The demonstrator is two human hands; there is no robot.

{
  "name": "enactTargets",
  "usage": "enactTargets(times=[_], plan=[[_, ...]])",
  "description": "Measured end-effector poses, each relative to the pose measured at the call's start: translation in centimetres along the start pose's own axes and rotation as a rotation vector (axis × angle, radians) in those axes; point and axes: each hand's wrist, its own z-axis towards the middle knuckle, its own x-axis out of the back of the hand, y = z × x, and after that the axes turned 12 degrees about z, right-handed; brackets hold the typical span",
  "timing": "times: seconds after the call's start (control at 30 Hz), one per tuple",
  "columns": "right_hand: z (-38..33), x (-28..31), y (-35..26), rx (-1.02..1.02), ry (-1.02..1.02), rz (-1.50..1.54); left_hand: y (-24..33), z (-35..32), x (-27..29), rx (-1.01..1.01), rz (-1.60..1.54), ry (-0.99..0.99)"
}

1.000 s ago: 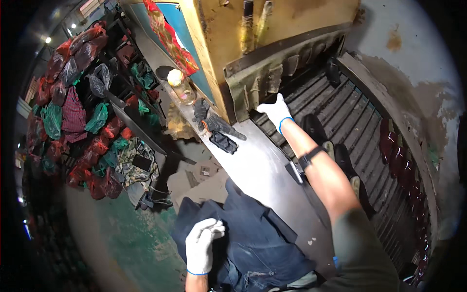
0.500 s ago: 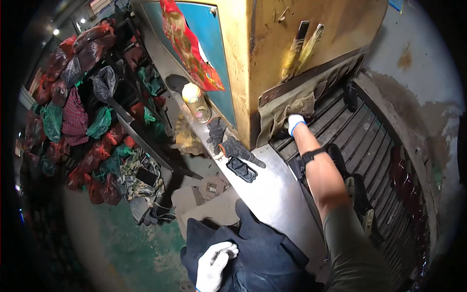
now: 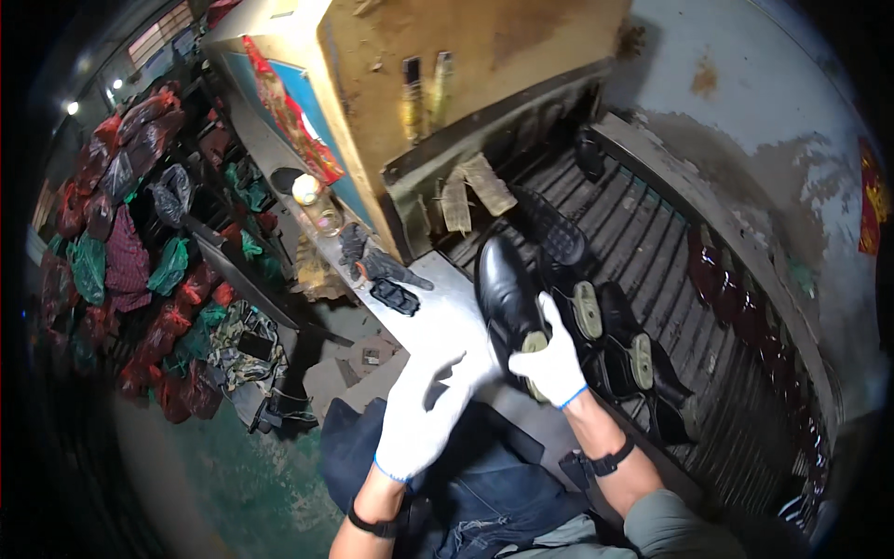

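Observation:
My right hand (image 3: 554, 359), in a white glove, grips a black leather shoe (image 3: 504, 279) at its heel opening, thumb on one side and fingers on the other. The shoe hangs above the edge of the metal ledge (image 3: 433, 317), toe pointing away from me. My left hand (image 3: 426, 415), also gloved in white, is held up to the left of the shoe with its thumb and fingers apart and nothing in it. Several black shoes (image 3: 639, 359) with pale insoles lie on the slatted conveyor (image 3: 670, 256) at the right. Farther back, another shoe (image 3: 556, 230) shows its dark sole.
Dark gloves (image 3: 377, 263), a small black tray (image 3: 395, 297) and a glass jar (image 3: 328, 222) lie along the ledge. A yellow machine (image 3: 494, 84) with hanging cloth strips (image 3: 484, 186) stands ahead. Bagged goods (image 3: 149, 252) crowd the left; dark red glossy shapes (image 3: 736, 298) line the right.
My right hand has come back from the machine's opening, now with a black shoe. My left hand has risen from my lap toward it. The view has swung to the right.

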Motion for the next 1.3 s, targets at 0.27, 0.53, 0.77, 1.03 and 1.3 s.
enactTargets(times=[0.27, 0.53, 0.77, 1.03, 1.3], plan=[[-10.9, 7.1, 2.4, -0.231, -0.131, -0.595, -4.4, 12.2, -12.6, -0.119, 0.266, -0.198], [-10.9, 8.8, 3.8, -0.277, -0.098, -0.540, -2.2, 27.0, -25.2, -0.436, 0.633, -0.131], [-8.7, 8.1, 1.0, -0.356, -0.119, -0.462, -2.6, 36.2, -32.8, -0.676, 0.838, -0.439], [-8.0, 9.2, 1.0, -0.427, -0.172, -0.536, -3.8, 39.4, -36.6, -1.065, 1.030, -0.272], [-9.5, 9.3, 3.4, -0.199, -0.089, -0.501, 7.2, 28.4, -11.8, -0.378, 0.325, 0.073]])
